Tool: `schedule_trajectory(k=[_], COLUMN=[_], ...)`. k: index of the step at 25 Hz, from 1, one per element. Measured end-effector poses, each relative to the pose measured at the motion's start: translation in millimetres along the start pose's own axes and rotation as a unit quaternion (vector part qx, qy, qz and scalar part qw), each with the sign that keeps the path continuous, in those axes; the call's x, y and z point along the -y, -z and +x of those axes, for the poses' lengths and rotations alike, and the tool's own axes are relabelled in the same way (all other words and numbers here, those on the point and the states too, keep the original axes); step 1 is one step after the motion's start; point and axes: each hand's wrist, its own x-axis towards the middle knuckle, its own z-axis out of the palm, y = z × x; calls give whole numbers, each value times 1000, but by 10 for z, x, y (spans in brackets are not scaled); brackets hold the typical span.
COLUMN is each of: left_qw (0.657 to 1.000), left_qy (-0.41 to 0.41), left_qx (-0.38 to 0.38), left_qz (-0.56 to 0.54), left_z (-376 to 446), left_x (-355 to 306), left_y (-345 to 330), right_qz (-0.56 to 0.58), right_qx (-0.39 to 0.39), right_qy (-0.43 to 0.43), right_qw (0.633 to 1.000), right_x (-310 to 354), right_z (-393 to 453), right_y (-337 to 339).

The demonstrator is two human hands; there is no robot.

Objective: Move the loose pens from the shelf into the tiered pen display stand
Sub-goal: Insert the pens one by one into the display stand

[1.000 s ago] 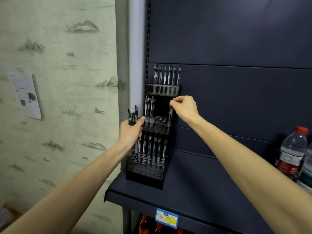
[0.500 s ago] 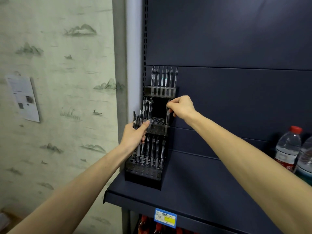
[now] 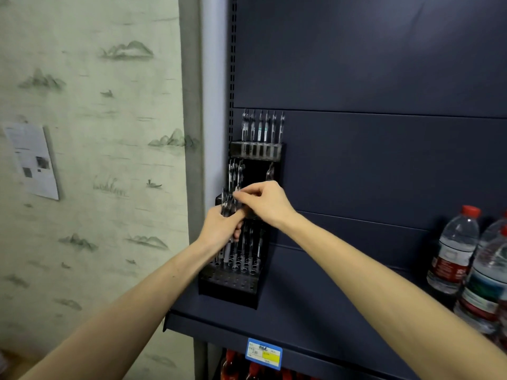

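Observation:
A black tiered pen display stand (image 3: 229, 287) stands at the left end of the dark blue shelf (image 3: 315, 305). Its top tier holds a full row of clear pens (image 3: 262, 127). The middle tier has a few pens at its left and one pen (image 3: 270, 172) at its right. The bottom tier carries several pens. My left hand (image 3: 220, 229) grips a bundle of loose pens (image 3: 227, 205) in front of the middle tier. My right hand (image 3: 263, 201) has come across to that bundle and pinches the top of one pen in it.
Water bottles (image 3: 452, 250) stand at the right end of the shelf. A blue and yellow price tag (image 3: 264, 353) sits on the shelf's front edge, with red-capped bottles below. A papered wall with a taped sheet (image 3: 33, 160) lies to the left.
My right hand let go of the pen it set at the right of the middle tier and moved left to the bundle. My left hand rose slightly with the bundle.

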Motion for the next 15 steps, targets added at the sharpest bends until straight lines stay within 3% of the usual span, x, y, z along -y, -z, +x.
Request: schedule_trajectory(k=[3,8,15], left_qw=[1000,1000,994], left_qy=[-5,5,-17], left_qx=[18,-28,-104], left_qz=[2,-1,33], left_z=[-40,7,138], left_x=[45,168,192], left_y=[-6,88,211], right_qz=[40,204,171], right_qx=[-9,-149,-239], right_qy=[-28,-90,-52], right_qw=[999,963,954], right_x=[-54,-23,-52], right_z=[-11,107,178], right_y=[-31,296,579])
